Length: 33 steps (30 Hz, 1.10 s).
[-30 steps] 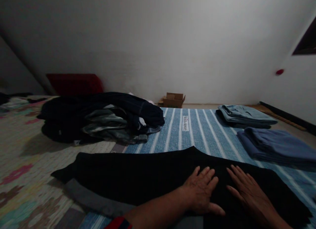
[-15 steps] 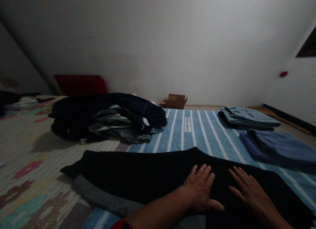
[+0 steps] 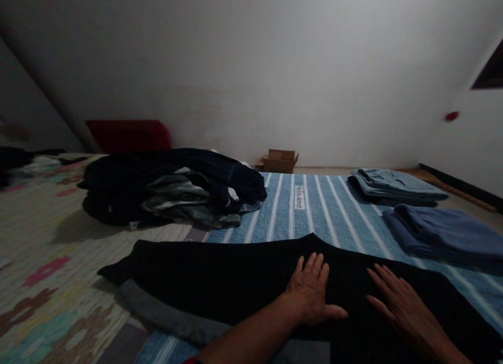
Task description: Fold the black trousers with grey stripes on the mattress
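Observation:
A black garment (image 3: 220,275) with a grey band along its near edge lies spread flat across the blue striped sheet (image 3: 314,207). My left hand (image 3: 310,293) rests palm down on the garment's middle, fingers stretched out and close together. My right hand (image 3: 401,304) lies flat on the cloth just to the right, fingers extended and slightly apart. Neither hand holds anything.
A heap of dark unfolded clothes (image 3: 173,188) sits at the back left. Two folded stacks, light blue jeans (image 3: 393,183) and blue cloth (image 3: 440,233), lie at the right. A cardboard box (image 3: 281,161) and a red cushion (image 3: 128,135) stand by the far wall. A patterned mat (image 3: 43,249) covers the left.
My left hand has slid a little to the left and farther up over the black garment, its fingers drawn closer together. My right hand has stayed almost still.

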Available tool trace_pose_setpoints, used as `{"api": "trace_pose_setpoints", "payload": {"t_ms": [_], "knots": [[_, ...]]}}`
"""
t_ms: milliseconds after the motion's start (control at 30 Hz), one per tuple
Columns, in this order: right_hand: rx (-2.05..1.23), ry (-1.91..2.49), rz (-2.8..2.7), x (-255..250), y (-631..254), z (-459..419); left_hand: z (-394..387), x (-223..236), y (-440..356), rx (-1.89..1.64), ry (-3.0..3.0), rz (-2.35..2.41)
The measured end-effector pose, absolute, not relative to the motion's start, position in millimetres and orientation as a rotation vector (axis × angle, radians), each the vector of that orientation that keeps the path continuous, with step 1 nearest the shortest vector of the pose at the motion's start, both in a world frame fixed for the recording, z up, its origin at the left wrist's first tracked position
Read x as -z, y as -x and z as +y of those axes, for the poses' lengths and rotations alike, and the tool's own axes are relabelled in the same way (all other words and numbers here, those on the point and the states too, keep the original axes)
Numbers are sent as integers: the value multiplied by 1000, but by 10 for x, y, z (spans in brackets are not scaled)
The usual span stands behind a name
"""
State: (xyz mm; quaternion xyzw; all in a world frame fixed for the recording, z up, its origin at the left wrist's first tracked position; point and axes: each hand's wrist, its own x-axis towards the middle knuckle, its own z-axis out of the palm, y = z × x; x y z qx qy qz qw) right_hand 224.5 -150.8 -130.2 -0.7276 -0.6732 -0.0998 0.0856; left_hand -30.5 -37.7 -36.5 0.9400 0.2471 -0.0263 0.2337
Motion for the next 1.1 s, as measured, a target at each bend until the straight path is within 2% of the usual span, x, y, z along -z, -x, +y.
{"api": "trace_pose_setpoints", "payload": {"t_ms": [333,1100], "knots": [[95,2160,-2045,1099,-1737,-1505,-355,371,315,54,-2587,654],[157,2168,-2079,1127,-1670,-1514,-337,321,401,121,-2566,776]]}}
